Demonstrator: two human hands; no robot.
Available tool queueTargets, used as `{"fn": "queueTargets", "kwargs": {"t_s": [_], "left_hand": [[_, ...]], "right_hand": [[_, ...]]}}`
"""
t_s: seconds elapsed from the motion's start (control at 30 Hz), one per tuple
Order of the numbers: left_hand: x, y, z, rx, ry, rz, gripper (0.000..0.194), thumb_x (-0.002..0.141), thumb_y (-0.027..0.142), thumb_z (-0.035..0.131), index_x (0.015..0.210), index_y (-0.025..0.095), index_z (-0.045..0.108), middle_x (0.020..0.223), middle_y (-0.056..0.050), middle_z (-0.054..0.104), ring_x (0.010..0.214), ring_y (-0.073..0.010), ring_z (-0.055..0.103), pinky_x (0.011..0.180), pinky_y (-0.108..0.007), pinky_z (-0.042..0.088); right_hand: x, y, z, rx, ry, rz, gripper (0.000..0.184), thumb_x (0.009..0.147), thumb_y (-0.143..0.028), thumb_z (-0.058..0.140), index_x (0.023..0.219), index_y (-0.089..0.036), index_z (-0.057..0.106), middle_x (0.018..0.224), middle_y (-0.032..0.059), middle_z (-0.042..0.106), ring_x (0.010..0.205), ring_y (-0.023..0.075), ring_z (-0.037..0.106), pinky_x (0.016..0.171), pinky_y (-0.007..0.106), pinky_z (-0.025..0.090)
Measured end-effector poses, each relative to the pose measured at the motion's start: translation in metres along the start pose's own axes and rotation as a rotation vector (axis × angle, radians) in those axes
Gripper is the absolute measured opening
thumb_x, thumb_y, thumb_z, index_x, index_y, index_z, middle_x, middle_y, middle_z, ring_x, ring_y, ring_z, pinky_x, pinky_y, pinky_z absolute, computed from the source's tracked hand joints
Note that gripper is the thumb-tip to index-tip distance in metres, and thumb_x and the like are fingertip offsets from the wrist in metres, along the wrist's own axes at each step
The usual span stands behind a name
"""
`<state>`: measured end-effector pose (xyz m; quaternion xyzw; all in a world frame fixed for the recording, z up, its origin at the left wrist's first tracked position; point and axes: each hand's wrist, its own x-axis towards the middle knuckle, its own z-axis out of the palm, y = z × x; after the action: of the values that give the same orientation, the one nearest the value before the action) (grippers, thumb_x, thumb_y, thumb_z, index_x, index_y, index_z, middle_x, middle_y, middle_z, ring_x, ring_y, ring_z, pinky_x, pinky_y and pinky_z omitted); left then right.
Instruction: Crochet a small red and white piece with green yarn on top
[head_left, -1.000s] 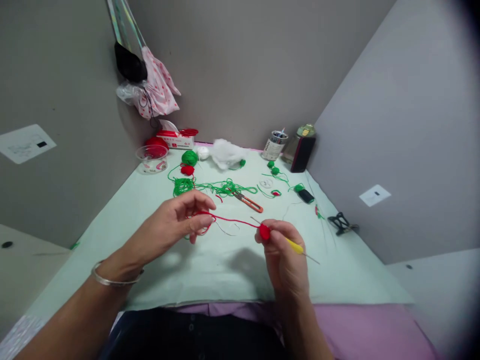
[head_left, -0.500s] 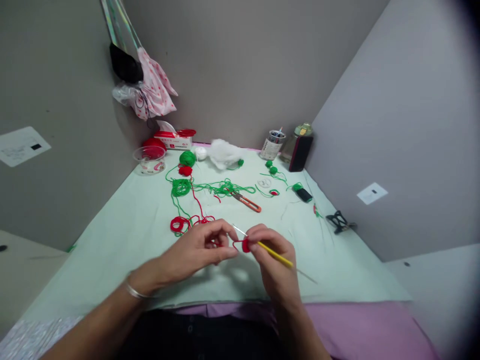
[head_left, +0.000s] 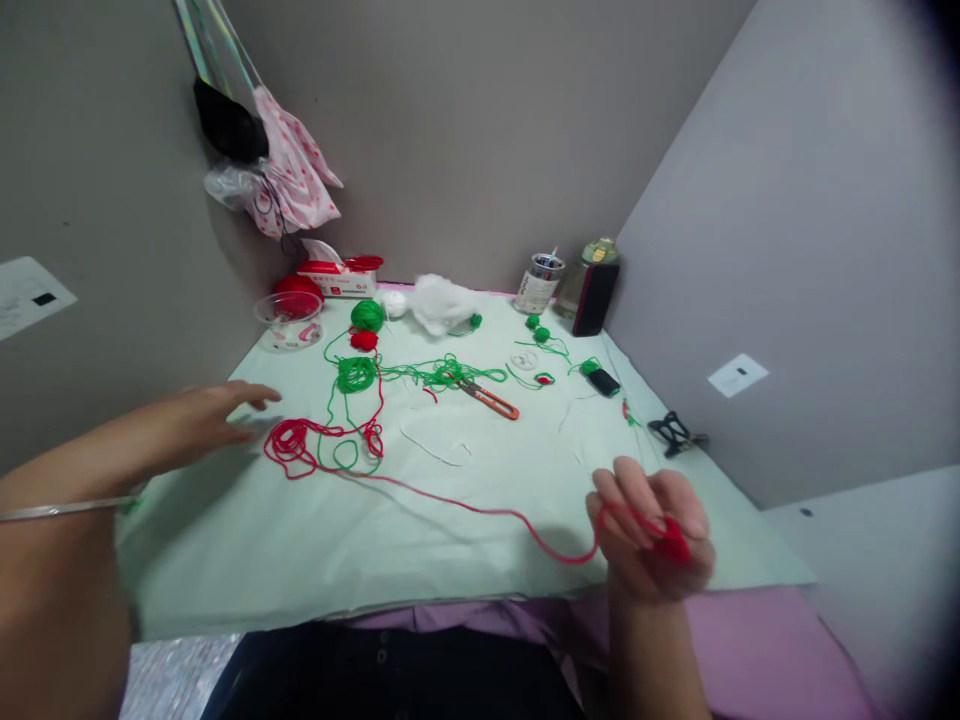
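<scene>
My left hand (head_left: 206, 420) holds nothing, its fingers apart, just left of a loose heap of red yarn (head_left: 292, 445). At the front right my right hand (head_left: 637, 535) is closed round a small red crochet piece (head_left: 675, 543), raised above the table edge. A red strand (head_left: 480, 510) runs from this piece across the cloth to the heap. The yellow-handled crochet hook cannot be seen now. Behind the heap are a coil of green yarn (head_left: 355, 374), a red yarn ball (head_left: 364, 340) and a green ball (head_left: 367, 316).
Orange thread snips (head_left: 491, 400) lie mid-table beside tangled green yarn (head_left: 450, 370). White stuffing (head_left: 442, 305), a tissue box (head_left: 345, 280), a plastic tub (head_left: 292, 330), a can (head_left: 540, 285) and a bottle (head_left: 577, 295) stand along the back. A black clip-like object (head_left: 675, 432) lies at right.
My hands have moved apart, left hand to the far left and now open, right hand to the right with the red piece. The red yarn heap is spread further left; the hook has gone from sight.
</scene>
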<state>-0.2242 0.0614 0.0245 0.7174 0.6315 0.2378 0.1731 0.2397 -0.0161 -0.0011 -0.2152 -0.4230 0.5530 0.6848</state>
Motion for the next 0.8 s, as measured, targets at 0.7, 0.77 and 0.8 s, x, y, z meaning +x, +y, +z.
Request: {"fn": "queueTargets", "kwargs": {"t_s": [0.7, 0.77, 0.8], "left_hand": [[0.049, 0.149, 0.137, -0.619, -0.192, 0.16, 0.009, 0.081, 0.027, 0.071, 0.076, 0.022, 0.066, 0.086, -0.005, 0.068, 0.091, -0.0258, 0.06, 0.093, -0.041, 0.046], [0.037, 0.15, 0.128, -0.794, -0.166, 0.054, 0.02, 0.088, 0.04, 0.068, 0.085, 0.021, 0.067, 0.09, -0.005, 0.072, 0.092, -0.0242, 0.064, 0.091, -0.039, 0.048], [0.028, 0.152, 0.126, -0.88, -0.157, 0.008, 0.025, 0.089, 0.045, 0.067, 0.087, 0.02, 0.067, 0.093, -0.006, 0.073, 0.094, -0.0237, 0.066, 0.091, -0.038, 0.049]], "right_hand": [[-0.006, 0.04, 0.029, 0.092, -0.162, 0.453, 0.031, 0.07, -0.04, 0.097, 0.07, -0.019, 0.075, 0.067, -0.0029, 0.063, 0.043, 0.0097, 0.06, 0.042, 0.022, 0.043], [-0.004, 0.043, 0.031, 0.084, -0.112, 0.479, 0.029, 0.071, -0.036, 0.096, 0.072, -0.019, 0.073, 0.066, -0.0028, 0.065, 0.043, 0.0094, 0.06, 0.043, 0.021, 0.044], [-0.003, 0.045, 0.032, 0.074, -0.087, 0.498, 0.028, 0.071, -0.034, 0.096, 0.075, -0.019, 0.073, 0.067, -0.0026, 0.067, 0.044, 0.0093, 0.06, 0.044, 0.021, 0.045]]}}
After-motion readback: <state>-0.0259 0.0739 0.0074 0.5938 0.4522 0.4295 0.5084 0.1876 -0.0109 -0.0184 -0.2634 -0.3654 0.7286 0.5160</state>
